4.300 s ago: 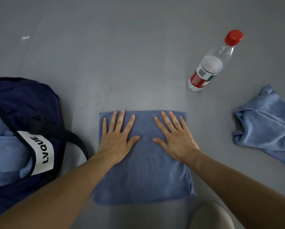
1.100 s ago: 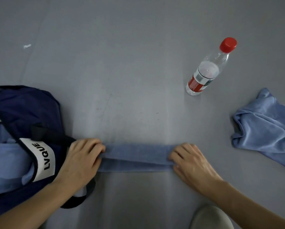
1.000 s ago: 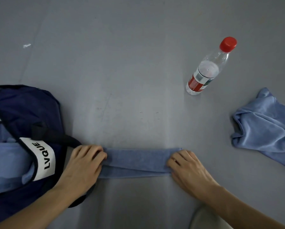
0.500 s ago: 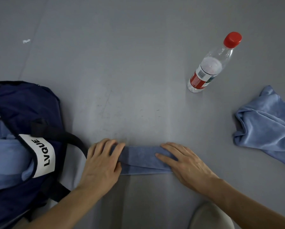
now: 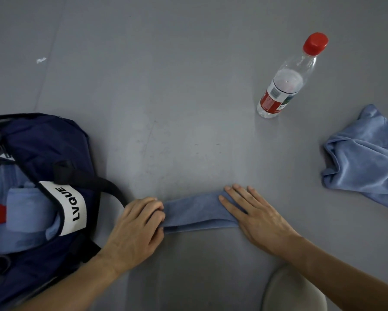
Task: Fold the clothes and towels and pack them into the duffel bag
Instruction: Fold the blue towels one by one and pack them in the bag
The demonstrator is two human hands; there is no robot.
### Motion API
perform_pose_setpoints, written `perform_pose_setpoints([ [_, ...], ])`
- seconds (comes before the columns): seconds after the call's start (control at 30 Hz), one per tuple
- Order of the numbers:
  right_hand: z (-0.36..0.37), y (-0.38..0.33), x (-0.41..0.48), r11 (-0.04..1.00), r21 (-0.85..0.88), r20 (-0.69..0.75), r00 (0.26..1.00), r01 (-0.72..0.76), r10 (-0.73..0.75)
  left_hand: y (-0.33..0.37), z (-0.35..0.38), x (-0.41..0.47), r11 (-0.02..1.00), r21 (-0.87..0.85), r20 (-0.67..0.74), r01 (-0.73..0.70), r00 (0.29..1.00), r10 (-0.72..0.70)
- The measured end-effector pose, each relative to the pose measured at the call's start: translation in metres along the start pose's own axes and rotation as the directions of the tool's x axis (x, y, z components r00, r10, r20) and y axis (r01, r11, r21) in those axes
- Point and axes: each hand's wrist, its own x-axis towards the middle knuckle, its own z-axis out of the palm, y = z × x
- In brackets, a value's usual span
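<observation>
A blue towel point(image 5: 195, 212), folded into a narrow strip, lies on the grey floor in front of me. My left hand point(image 5: 139, 227) grips its left end with curled fingers. My right hand point(image 5: 253, 214) lies flat on its right end, fingers straight. The navy duffel bag point(image 5: 42, 144) with a white LVQUE label stands open at the left, its black strap next to my left hand. Folded light-blue cloth point(image 5: 24, 212) and something red lie inside it. A second, crumpled blue towel point(image 5: 366, 153) lies at the right edge.
A clear water bottle point(image 5: 287, 81) with a red cap and red label stands on the floor behind and to the right of the towel. A pale rounded shape point(image 5: 294, 290) shows at the bottom edge under my right forearm. A small white scrap point(image 5: 41, 60) lies far left.
The flat square towel has been folded into a narrow strip. Over the last half second my left hand curled tighter on the left end; my right hand's fingers flattened on the right end.
</observation>
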Motion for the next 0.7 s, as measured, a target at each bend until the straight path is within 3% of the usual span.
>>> perform_pose_setpoints([
  [0.17, 0.005, 0.010, -0.002, 0.998, -0.014, -0.004, 0.998, 0.060, -0.060, 0.010, 0.027, -0.018, 0.996, 0.092, 0.148, 0.001, 0.989, -0.015],
  [0.47, 0.007, 0.015, -0.004, 0.998, -0.022, 0.041, 0.997, 0.065, -0.064, 0.021, 0.037, -0.026, 0.976, 0.198, 0.230, 0.093, 0.963, -0.139],
  [0.7, -0.008, 0.005, -0.004, 0.990, 0.000, 0.011, 0.990, -0.138, 0.138, -0.031, 0.015, 0.069, 0.933, 0.296, 0.174, 0.205, 0.949, -0.264],
])
